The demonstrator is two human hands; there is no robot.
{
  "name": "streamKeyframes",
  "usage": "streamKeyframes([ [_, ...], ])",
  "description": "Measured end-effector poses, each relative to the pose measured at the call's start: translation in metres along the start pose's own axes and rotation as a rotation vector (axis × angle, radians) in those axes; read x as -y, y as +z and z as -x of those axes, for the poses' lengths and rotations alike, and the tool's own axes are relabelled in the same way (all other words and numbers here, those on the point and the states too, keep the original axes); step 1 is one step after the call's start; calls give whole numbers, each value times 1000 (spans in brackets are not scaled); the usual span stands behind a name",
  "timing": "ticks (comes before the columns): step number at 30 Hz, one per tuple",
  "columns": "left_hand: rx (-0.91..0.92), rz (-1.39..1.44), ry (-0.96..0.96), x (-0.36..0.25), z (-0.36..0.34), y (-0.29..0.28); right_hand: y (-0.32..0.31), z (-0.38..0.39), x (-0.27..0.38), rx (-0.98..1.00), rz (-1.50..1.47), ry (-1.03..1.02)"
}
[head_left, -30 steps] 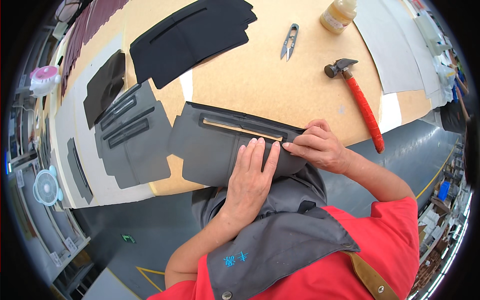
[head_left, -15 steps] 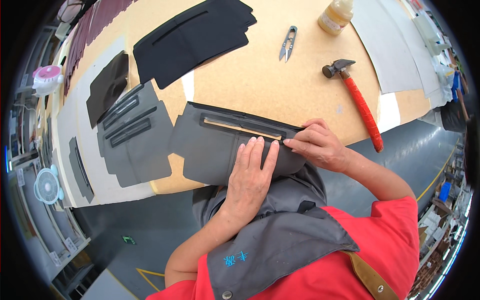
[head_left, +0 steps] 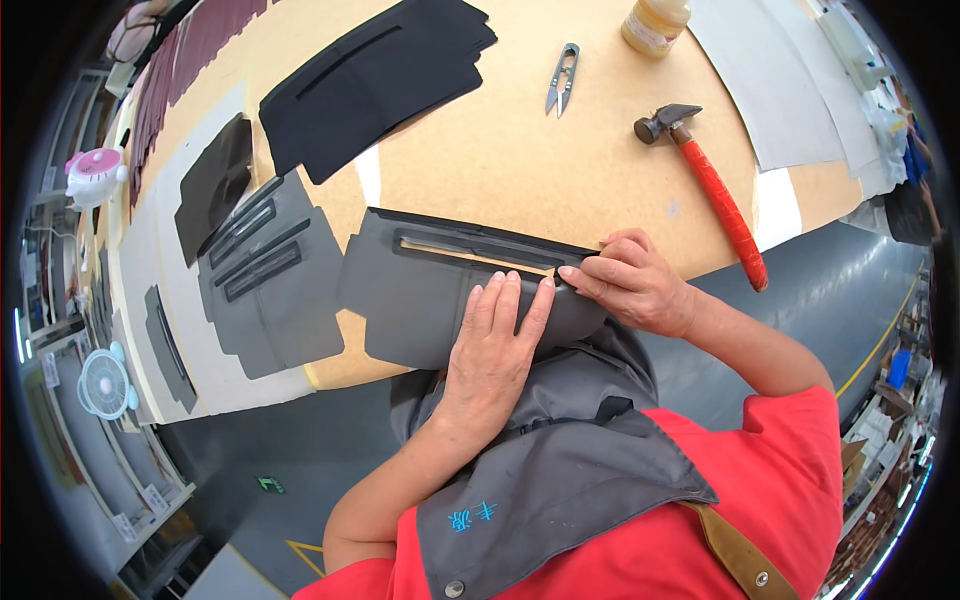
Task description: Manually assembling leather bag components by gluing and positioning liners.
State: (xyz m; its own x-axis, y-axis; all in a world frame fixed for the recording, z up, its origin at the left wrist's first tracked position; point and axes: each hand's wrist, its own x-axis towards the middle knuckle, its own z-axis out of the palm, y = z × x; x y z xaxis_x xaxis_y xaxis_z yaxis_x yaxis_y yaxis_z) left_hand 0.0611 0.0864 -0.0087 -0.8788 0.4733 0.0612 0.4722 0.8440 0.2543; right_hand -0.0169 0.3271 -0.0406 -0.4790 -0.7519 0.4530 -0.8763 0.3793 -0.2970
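A dark grey sheet-material panel (head_left: pixel 400 315) lies at the table's near edge, its right end reaching over my lap. Along its upper part runs a long narrow slot framed in black, with the tan tabletop showing through. My left hand (head_left: pixel 490 350) rests flat on the panel, fingers stretched out and fingertips just below the slot's right part. At the slot's right end, my right hand (head_left: pixel 640 285) is closed in a pinch on the panel, thumb and forefinger at the black frame. The exact bit between those fingertips is hidden.
Right of the panel lies a claw hammer (head_left: pixel 718 190) with a red-wrapped handle. Thread snips (head_left: pixel 563 80) and a bottle of yellowish liquid (head_left: pixel 655 28) are farther back. Black panels (head_left: pixel 365 95) lie behind; slotted grey panels (head_left: pixel 270 315) sit left. A small fan (head_left: pixel 106 383) stands far left.
The whole view has shifted slightly. My right thumb and forefinger have moved a little at the slot's right end. My left hand keeps its flat place on the panel.
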Motion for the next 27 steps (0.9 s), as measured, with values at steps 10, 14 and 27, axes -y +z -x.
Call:
streamKeyframes([
  [10, 36, 48, -46, -2, 5, -1, 0, 2, -3, 30, -1, -14],
  [14, 4, 60, -40, -1, 6, -1, 1, 2, -2, 6, 15, -24],
  [27, 83, 429, 55, 62, -15, -38, -70, -69, 86, -672, -1354, -68],
])
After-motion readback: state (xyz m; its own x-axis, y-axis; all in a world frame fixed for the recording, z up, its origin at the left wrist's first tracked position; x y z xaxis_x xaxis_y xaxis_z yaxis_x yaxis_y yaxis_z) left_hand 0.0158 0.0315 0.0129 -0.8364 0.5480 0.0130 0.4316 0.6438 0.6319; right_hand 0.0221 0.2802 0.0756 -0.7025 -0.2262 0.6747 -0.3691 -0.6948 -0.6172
